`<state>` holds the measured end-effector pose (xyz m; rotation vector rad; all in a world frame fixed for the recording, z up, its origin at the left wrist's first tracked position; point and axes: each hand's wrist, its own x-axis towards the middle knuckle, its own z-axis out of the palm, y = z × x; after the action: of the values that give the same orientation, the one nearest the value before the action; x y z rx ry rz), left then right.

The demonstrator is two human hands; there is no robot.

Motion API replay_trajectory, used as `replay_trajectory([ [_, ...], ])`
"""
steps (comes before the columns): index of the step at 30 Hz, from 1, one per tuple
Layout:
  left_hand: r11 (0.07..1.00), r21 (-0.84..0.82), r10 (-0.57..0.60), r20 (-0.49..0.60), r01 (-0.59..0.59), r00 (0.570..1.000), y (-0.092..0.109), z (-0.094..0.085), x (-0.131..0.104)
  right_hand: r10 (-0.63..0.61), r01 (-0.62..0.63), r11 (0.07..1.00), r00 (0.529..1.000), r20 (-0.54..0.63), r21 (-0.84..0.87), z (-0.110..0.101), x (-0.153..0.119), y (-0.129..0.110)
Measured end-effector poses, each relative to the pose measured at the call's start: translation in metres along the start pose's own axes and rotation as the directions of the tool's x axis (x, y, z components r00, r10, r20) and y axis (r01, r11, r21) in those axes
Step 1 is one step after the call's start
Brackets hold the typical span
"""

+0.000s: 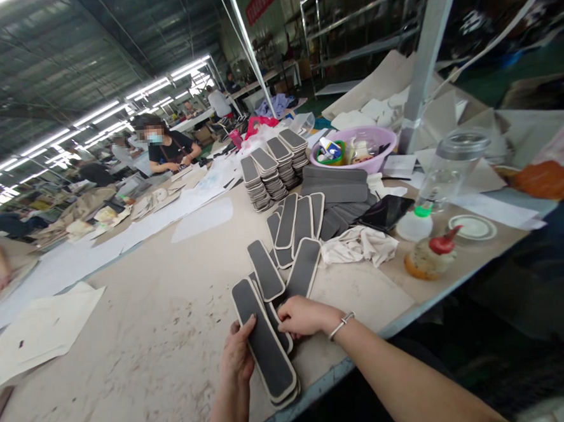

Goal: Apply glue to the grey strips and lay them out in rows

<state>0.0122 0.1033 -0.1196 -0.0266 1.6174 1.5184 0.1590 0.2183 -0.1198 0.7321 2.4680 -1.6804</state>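
My left hand point(239, 353) grips a small stack of long grey strips with rounded corners and cream edging; the top strip point(265, 339) faces up, with my thumb on its left edge. Just right of the stack, my right hand point(302, 316) is closed, its fingertips pinching the edge of another grey strip point(284, 341) that lies partly under the stack. Its thumb side is turned to the stack and part of the grip is hidden. Loose strips of the same kind point(265, 269) lie overlapping just beyond both hands, one point(305, 267) reaching under my right hand.
Neat piles of strips point(265, 167) stand farther back, beside plain dark grey pieces point(335, 185). A purple basin point(379, 160), a crumpled cloth point(360, 245), a clear jar point(451, 169) and a red-topped glue pot point(428, 259) line the right. Across the table a masked person point(170, 148) works.
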Motion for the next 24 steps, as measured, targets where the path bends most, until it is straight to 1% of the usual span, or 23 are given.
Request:
replay_trajectory([
  [2,1.0,-0.008,-0.016,0.023,0.017,1.0,-0.001,-0.007,0.0,0.009,-0.009,1.0,0.999,-0.038,-0.001,-0.002,0.003,-0.001],
  [4,0.999,-0.02,-0.03,0.021,0.03,0.999,-0.002,-0.012,-0.001,0.037,-0.042,0.999,0.985,-0.171,-0.026,-0.006,0.008,-0.001],
  [5,0.999,-0.026,-0.035,0.01,0.036,0.999,-0.003,-0.014,-0.001,0.055,-0.069,0.997,0.964,-0.261,-0.042,-0.009,0.012,-0.001],
  [7,0.999,-0.034,-0.041,-0.013,0.04,0.999,-0.006,-0.017,-0.003,0.086,-0.128,0.989,0.903,-0.422,-0.072,-0.011,0.02,-0.001],
  [8,0.998,-0.038,-0.042,-0.019,0.042,0.999,-0.008,-0.018,-0.004,0.096,-0.153,0.985,0.875,-0.475,-0.085,-0.01,0.023,-0.002],
  [10,0.998,-0.05,-0.042,-0.002,0.042,0.999,-0.011,-0.017,-0.008,0.098,-0.185,0.976,0.84,-0.533,-0.112,-0.005,0.029,-0.004],
  [14,0.996,-0.082,-0.015,0.067,0.021,0.998,-0.016,-0.013,-0.017,0.1,-0.231,0.959,0.818,-0.567,-0.164,0.013,0.033,-0.009],
  [17,0.995,-0.095,-0.013,0.066,0.02,0.998,-0.018,-0.011,-0.022,0.128,-0.261,0.951,0.82,-0.557,-0.165,0.019,0.033,-0.009],
  [19,0.995,-0.101,-0.02,0.045,0.024,0.999,-0.018,-0.013,-0.022,0.15,-0.268,0.953,0.824,-0.546,-0.143,0.017,0.034,-0.006],
  [21,0.995,-0.098,-0.026,0.023,0.028,0.999,-0.017,-0.018,-0.021,0.161,-0.255,0.961,0.832,-0.53,-0.108,0.011,0.034,-0.004],
  [24,0.996,-0.089,-0.031,-0.02,0.029,0.999,-0.013,-0.03,-0.018,0.127,-0.168,0.985,0.865,-0.485,-0.042,-0.004,0.032,-0.004],
])
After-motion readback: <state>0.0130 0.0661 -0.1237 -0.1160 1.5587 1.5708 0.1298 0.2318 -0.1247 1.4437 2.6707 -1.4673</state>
